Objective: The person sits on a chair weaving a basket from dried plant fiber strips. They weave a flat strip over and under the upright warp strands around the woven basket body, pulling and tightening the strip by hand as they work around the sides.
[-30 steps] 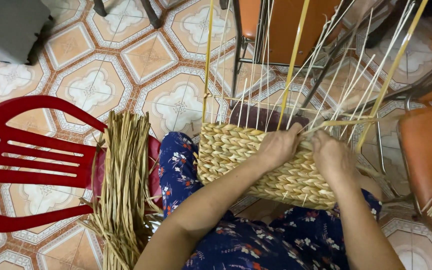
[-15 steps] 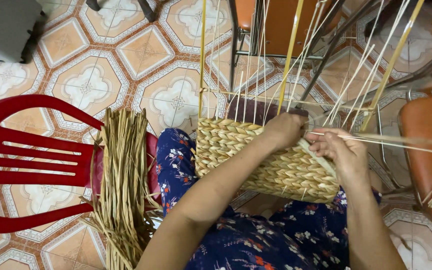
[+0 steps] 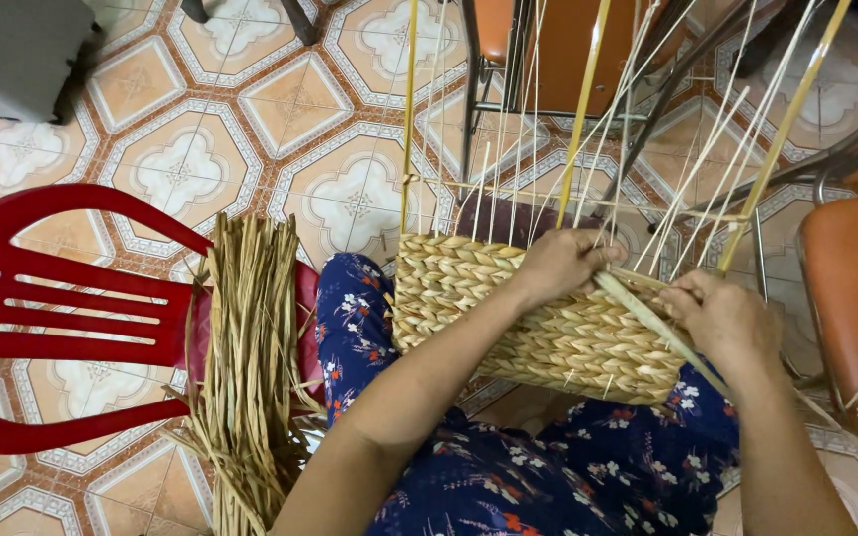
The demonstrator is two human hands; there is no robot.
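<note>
Half-woven straw basket (image 3: 538,318) sits on person's lap, over blue floral trousers (image 3: 548,476). Right hand (image 3: 722,318) at basket's right top edge, grip closed on a flat straw strand (image 3: 647,318) that runs diagonally across the weave. Left hand (image 3: 563,263) on basket rim, fingers curled together on the weave near the strand's upper end. Thin upright stakes (image 3: 588,129) rise from the rim. Left of the lap, loose bundle of dried straw (image 3: 250,367) lies over the seat of a red plastic chair (image 3: 62,318). Orange chair (image 3: 856,298) at right. Beyond, patterned floor tiles (image 3: 191,159), metal-framed orange chair (image 3: 538,50), grey box (image 3: 12,50) top left.
</note>
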